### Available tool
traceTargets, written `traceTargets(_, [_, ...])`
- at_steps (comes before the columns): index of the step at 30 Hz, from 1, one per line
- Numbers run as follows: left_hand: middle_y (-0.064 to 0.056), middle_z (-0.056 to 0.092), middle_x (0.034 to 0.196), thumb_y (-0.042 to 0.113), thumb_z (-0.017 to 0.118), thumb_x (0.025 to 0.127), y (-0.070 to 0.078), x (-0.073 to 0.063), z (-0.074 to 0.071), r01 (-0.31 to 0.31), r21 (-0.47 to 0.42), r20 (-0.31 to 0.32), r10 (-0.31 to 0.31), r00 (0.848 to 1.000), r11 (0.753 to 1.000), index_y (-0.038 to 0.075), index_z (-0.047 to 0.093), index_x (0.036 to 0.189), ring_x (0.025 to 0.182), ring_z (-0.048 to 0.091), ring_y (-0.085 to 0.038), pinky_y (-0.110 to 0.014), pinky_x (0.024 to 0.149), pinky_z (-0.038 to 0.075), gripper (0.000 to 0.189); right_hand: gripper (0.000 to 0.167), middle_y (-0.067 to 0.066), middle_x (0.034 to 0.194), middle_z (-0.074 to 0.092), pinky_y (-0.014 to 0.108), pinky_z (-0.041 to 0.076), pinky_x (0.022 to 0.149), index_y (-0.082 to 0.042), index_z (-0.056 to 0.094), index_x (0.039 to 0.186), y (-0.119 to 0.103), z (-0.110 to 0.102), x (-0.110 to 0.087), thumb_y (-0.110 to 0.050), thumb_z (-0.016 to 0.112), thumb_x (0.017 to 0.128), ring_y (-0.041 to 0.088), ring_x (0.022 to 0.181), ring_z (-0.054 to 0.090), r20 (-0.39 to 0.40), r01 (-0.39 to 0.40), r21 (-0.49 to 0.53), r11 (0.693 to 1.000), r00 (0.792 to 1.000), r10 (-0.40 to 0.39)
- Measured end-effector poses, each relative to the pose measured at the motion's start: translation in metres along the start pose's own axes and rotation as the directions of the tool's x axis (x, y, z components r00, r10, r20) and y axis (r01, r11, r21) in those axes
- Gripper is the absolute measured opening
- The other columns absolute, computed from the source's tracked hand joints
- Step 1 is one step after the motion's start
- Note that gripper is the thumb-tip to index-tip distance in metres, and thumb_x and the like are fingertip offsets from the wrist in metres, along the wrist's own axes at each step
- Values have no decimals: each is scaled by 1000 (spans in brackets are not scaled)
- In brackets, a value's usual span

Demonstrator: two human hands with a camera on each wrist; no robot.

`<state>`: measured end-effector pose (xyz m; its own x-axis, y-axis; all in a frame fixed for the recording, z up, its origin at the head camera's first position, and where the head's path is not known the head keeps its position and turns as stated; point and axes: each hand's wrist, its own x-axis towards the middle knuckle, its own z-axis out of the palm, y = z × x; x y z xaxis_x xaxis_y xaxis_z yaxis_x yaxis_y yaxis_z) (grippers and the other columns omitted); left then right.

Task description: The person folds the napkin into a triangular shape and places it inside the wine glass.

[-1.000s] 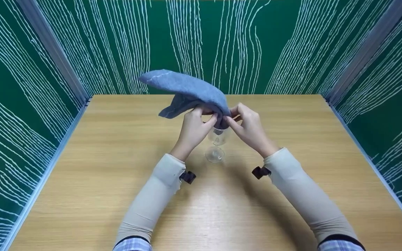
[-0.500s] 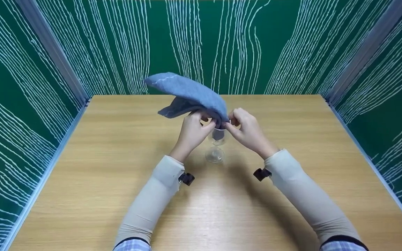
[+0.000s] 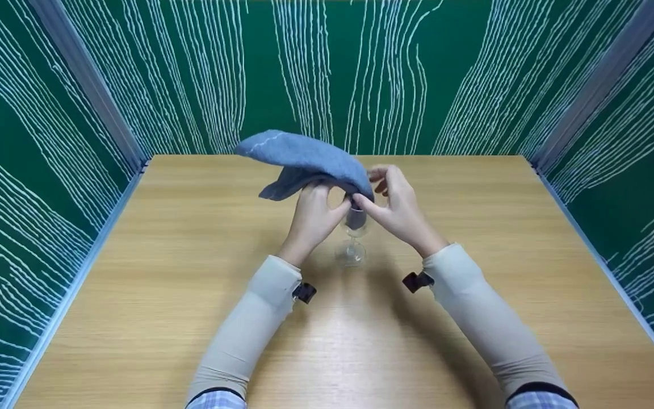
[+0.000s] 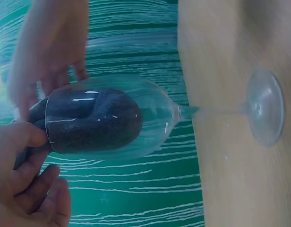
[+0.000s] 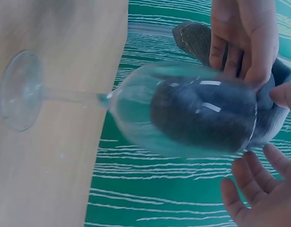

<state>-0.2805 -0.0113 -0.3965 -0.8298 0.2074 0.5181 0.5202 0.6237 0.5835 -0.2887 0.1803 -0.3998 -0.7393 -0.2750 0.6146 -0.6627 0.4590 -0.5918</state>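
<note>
A stemmed wine glass (image 3: pixel 353 254) stands upright on the wooden table. One end of a blue-grey cloth napkin (image 3: pixel 313 156) is bunched inside its bowl (image 4: pixel 159 109), leaving the bottom of the bowl unfilled. Above the rim, the rest of the napkin flops over to the left and back. My left hand (image 3: pixel 314 216) pinches the napkin right at the rim between thumb and fingers. On the other side, my right hand (image 3: pixel 399 213) has its thumb against the cloth, while its other fingers are spread loosely beside the rim, as the right wrist view shows.
The wooden table (image 3: pixel 162 255) reaches to green walls (image 3: pixel 338 74) with wavy white lines at the back and both sides. Small black devices are strapped to both wrists, over pale sleeves (image 3: pixel 273 284).
The napkin's upper fold has sunk lower, with more cloth inside the bowl. My right fingers have come away from the cloth and loosened, while my left hand stays by the rim.
</note>
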Motion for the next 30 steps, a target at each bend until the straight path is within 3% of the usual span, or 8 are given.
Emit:
traceTargets(3, [-14, 61, 125, 24, 74, 92, 0, 0, 0, -29, 19, -47, 30, 998, 999, -2, 56, 130, 120, 56, -27, -38, 103, 45, 49, 51, 11, 120, 58, 35, 51, 77, -2, 54, 134, -5, 2, 6, -27, 72, 94, 21, 93, 58, -39, 47, -19, 999, 998, -48])
traceTargets(6, [-13, 58, 126, 24, 75, 92, -3, -1, -2, -45, -130, -80, 35, 996, 991, 0, 46, 132, 115, 59, -22, -31, 94, 51, 55, 45, 13, 117, 59, 35, 56, 75, -2, 56, 134, -9, 3, 8, -23, 68, 97, 20, 88, 61, -47, 67, -43, 997, 997, -69])
traceTargets(10, [-11, 60, 127, 28, 75, 92, -6, -1, -4, -19, -401, -56, -3, 998, 916, 3, 43, 133, 106, 67, -20, -27, 85, 56, 58, 28, 14, 111, 60, 34, 58, 74, 3, 61, 122, -9, 2, 6, -9, 65, 97, 20, 85, 65, -65, 88, -53, 995, 994, -91])
traceTargets(12, [-10, 62, 125, 31, 74, 92, -6, 0, -5, 4, -463, -44, -27, 999, 886, 5, 46, 133, 103, 69, -19, -29, 83, 57, 56, 21, 13, 106, 61, 32, 58, 74, 4, 63, 115, -9, 1, 6, -5, 65, 96, 19, 84, 66, -79, 92, -59, 994, 992, -97])
traceTargets(14, [-8, 63, 123, 32, 73, 93, -5, 0, -5, 25, -486, -37, -50, 998, 874, 6, 49, 132, 102, 69, -19, -29, 84, 57, 52, 15, 13, 102, 61, 31, 58, 73, 4, 65, 108, -10, 0, 5, -3, 65, 94, 18, 84, 65, -87, 91, -65, 994, 992, -96])
traceTargets(17, [-7, 63, 118, 28, 72, 95, -3, 0, -4, 33, -471, -50, -65, 997, 882, 5, 54, 127, 100, 68, -17, -28, 84, 57, 43, 10, 11, 97, 61, 33, 59, 72, 3, 66, 102, -11, -2, 5, -1, 65, 93, 18, 83, 65, -89, 75, -71, 995, 993, -81])
traceTargets(24, [-10, 66, 109, 15, 73, 93, -3, 3, 4, -19, -437, -117, -37, 992, 899, 2, 59, 113, 90, 71, -18, -27, 78, 58, 28, 9, 10, 91, 68, 29, 59, 72, 2, 69, 97, -12, -3, 6, 1, 63, 90, 16, 80, 68, -99, 53, -95, 994, 993, -63])
traceTargets(30, [-5, 66, 105, 19, 74, 92, -5, 1, 7, -17, -409, -116, -33, 993, 912, 5, 61, 112, 90, 67, -14, -27, 79, 57, 27, 10, 12, 91, 70, 39, 53, 79, 1, 72, 96, -9, -2, 4, -2, 66, 89, 24, 86, 64, -101, 50, -170, 984, 993, -68])
